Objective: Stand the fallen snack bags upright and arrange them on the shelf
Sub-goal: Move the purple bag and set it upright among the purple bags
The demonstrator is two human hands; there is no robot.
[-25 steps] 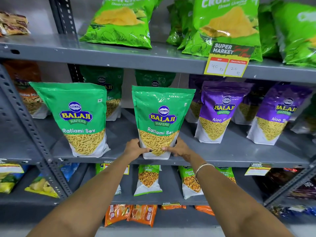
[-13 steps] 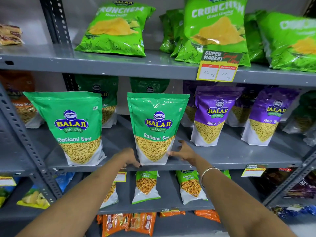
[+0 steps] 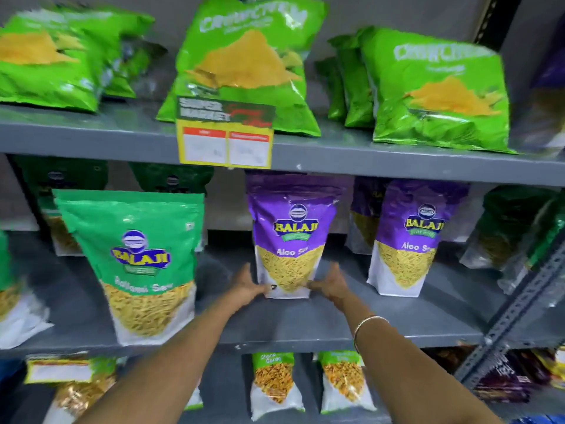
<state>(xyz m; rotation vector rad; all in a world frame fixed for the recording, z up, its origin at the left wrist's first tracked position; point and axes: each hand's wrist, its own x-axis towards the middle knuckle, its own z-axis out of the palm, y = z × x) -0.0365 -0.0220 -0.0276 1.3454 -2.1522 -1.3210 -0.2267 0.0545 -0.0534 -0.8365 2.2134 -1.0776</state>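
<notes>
Green foil fills the left of the frame: a Ratlami Sev pouch (image 3: 139, 264) stands upright near the front lip of the middle shelf (image 3: 305, 328), label facing out, which looks like a finished placement meant to show the brand to shoppers. Above it, across the top of the frame, lime-green Crunchem bags (image 3: 244, 62) lean back on the upper shelf behind a yellow price tag (image 3: 225, 139).

At centre frame both arms reach in from the bottom edge. The left hand (image 3: 247, 284) presses against the lower left corner of the purple Aloo Sev pouch (image 3: 289, 237), thumb across the white base. The right hand (image 3: 331, 286) meets the lower right corner, fingers spread along the side. Both hands grip the pouch low between them, probably because its weight sits there and a squeeze at the bottom steadies it without crushing the top. The pouch stands upright toward the back of the middle shelf, its base on the grey metal, held from either side.

To the right, a second purple pouch (image 3: 409, 237) stands apart, untouched, and darker green bags (image 3: 513, 228) slump at the far edge.
</notes>
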